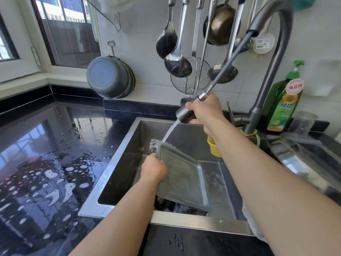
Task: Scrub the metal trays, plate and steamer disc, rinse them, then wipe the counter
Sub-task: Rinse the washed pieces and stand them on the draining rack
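My left hand grips the left edge of a rectangular metal tray, held tilted inside the steel sink. My right hand grips the pull-out sprayer head, drawn out from the tap on its hose. A stream of water runs from the sprayer onto the tray's upper left corner and splashes there. A round metal plate or lid lies on the counter to the right of the sink, partly hidden behind my right forearm.
The black counter left of the sink is wet with soap suds. A tall grey tap and a green dish soap bottle stand at the back right. Ladles, a wire skimmer and a grey basin hang on the wall. A yellow cup hangs in the sink.
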